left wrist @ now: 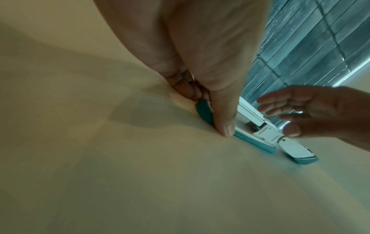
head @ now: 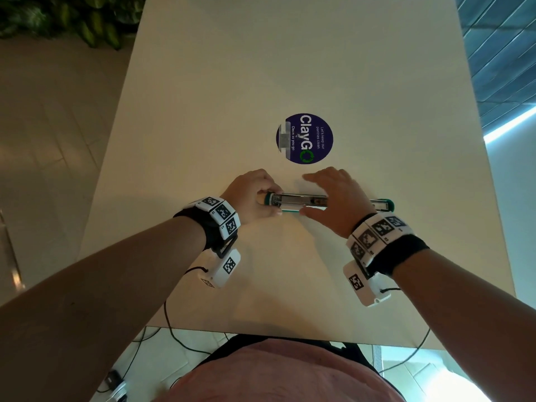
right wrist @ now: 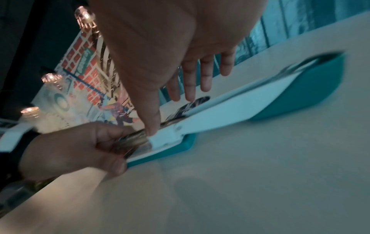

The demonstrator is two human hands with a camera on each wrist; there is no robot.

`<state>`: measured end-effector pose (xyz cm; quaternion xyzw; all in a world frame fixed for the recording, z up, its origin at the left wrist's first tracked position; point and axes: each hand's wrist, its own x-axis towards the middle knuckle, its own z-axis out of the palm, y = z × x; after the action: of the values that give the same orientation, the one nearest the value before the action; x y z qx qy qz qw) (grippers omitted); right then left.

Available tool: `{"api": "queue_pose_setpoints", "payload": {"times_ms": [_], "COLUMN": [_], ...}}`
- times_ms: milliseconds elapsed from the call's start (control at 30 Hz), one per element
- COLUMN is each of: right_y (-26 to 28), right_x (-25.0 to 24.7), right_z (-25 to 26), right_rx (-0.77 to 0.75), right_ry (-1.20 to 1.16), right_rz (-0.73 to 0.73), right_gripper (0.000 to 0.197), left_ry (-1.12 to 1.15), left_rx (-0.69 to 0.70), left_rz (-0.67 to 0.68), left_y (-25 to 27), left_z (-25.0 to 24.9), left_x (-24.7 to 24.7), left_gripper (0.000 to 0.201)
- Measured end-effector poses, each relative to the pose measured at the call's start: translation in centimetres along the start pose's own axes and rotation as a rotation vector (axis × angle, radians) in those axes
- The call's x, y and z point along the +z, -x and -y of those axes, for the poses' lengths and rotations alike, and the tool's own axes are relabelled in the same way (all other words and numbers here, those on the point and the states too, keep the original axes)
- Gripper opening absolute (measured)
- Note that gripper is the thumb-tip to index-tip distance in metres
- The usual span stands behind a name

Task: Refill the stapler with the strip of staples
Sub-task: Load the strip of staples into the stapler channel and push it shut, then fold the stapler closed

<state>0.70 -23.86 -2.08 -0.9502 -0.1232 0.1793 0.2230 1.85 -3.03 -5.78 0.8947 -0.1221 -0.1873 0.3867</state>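
A teal and white stapler [head: 298, 201] lies swung open flat on the cream table [head: 232, 82], its length running left to right. My left hand [head: 255, 195] grips its left end, thumb on the near side [left wrist: 224, 125] and curled fingers on the far side. My right hand [head: 333, 198] is spread over the stapler's middle with straight fingers; its thumb tip [right wrist: 154, 131] touches the white hinge part [right wrist: 170, 139]. The teal top arm [right wrist: 300, 95] stretches out to the right. The metal staple channel [head: 301, 200] faces up; I cannot make out a separate strip of staples.
A round dark blue sticker [head: 304, 138] is on the table just beyond the hands. Green plants [head: 72, 18] stand off the table's far left corner. Black cables [head: 174, 335] hang past the near edge. Blinds [head: 499, 53] are to the right.
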Motion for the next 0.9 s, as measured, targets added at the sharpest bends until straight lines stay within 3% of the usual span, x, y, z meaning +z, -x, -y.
{"api": "queue_pose_setpoints", "payload": {"times_ms": [67,167,300,433,533,700,900], "right_y": [0.9,2.3,3.3,3.8,4.2,2.4,0.0], "right_x": [-1.1,-2.5,-2.9,-3.8,-5.5,-3.8,0.3], "right_z": [-1.4,-4.6,-7.4,-7.1,-5.0,-0.6,1.4], "right_rx": [0.045,0.164,0.249,0.186,0.111,-0.107,-0.115], "right_ry": [0.077,0.205,0.120,-0.023,-0.188,-0.207,-0.096], "right_rz": [-0.069,0.012,0.063,-0.046,-0.165,-0.092,0.035], "right_gripper": [0.066,0.070,0.043,0.024,0.025,0.028,0.034], "left_ry": [-0.009,-0.030,-0.007,-0.007,-0.021,0.005,-0.058], "left_rx": [-0.001,0.000,-0.007,-0.025,-0.028,-0.029,-0.005], "left_rz": [0.006,0.023,0.009,0.018,0.034,0.020,-0.005], "left_y": [0.0,0.0,0.2,0.2,0.1,0.1,-0.3], "left_z": [0.0,-0.1,0.1,-0.2,-0.4,-0.1,0.3], "left_x": [-0.1,-0.2,-0.2,-0.3,-0.4,-0.1,-0.1], "left_gripper": [0.041,0.041,0.042,0.038,0.038,0.039,0.035]}}
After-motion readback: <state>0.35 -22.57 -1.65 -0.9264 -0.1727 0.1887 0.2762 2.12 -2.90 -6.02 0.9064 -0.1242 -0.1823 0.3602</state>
